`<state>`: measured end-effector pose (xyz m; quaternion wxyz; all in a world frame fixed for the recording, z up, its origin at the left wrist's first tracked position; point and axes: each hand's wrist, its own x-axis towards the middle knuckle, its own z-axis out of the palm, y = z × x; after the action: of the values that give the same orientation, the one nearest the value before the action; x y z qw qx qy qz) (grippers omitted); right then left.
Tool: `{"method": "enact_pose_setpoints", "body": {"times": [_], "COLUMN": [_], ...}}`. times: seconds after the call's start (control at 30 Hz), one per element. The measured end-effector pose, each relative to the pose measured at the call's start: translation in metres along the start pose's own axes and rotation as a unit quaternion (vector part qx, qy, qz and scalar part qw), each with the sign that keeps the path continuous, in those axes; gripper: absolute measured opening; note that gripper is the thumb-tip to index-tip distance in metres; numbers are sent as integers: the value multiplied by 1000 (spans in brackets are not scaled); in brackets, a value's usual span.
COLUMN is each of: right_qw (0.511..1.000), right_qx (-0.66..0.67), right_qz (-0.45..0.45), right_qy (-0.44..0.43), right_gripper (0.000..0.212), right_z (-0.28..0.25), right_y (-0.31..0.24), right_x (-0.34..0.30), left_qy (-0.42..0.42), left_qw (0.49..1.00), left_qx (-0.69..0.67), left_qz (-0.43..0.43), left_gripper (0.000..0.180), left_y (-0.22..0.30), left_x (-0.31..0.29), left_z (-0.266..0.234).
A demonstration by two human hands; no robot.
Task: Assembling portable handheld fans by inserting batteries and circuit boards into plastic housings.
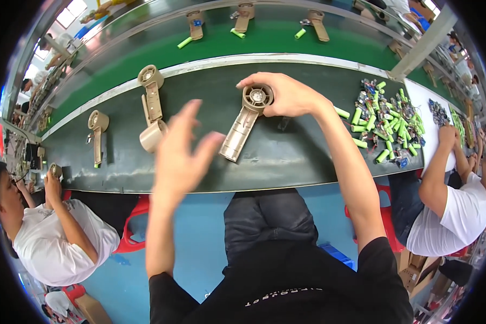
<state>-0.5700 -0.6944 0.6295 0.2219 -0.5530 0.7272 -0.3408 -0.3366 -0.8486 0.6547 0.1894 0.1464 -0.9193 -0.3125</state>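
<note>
A tan handheld fan housing (239, 135) is held above the dark workbench (297, 170), roughly in front of the torso, with its round grilled head gripped from the side by the right hand (291, 96); the fingers and thumb are clamped around that head, while the ribbed, trough-like handle is left unsupported, slanting toward the near left. Whether the handle's tip is touching the bench cannot be told. The left hand (179, 156) is blurred, with its thumb and fingers spread apart and nothing seen gripped in them. A curved tan shell piece (152, 136) is partly covered by that hand; whether it is touched cannot be told. Just beyond the piece, a second fan housing (153, 100) is laid on the bench, and a third housing (98, 137) is set farther left. Because only the head is gripped, the handle could be swung or twisted if it were pressed at its far end. The shell piece, being rounded, could be rolled or knocked against the second housing if it were brushed by the left hand. To the right, green battery cells with wired boards (386, 124) are heaped loosely; if they were swept by the right forearm, cells could be scattered or leads snagged.
</note>
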Motion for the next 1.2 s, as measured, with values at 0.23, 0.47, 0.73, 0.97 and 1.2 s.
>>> {"method": "enact_pose_setpoints", "body": {"times": [0.23, 0.47, 0.73, 0.97, 1.2], "right_qw": [963, 921, 929, 978, 980], "right_qx": [-117, 112, 230, 157, -57], "right_qz": [171, 148, -61, 10, 18], "right_qy": [174, 342, 284, 141, 190], "right_gripper": [53, 25, 28, 35, 12], "right_z": [-17, -18, 10, 29, 57], "right_y": [6, 3, -49, -24, -20], "right_x": [-83, -129, -100, -106, -111], "left_qy": [-63, 117, 13, 3, 15], "left_qw": [994, 985, 917, 901, 895], "left_qx": [-86, -40, -363, -433, -445], "left_qz": [-2, 122, 163, 4, -12], "left_gripper": [90, 36, 41, 28, 27], "left_y": [29, 38, 73, 40, 37], "left_x": [-9, 3, 18, 11, 6], "left_z": [89, 90, 79, 76, 72]}}
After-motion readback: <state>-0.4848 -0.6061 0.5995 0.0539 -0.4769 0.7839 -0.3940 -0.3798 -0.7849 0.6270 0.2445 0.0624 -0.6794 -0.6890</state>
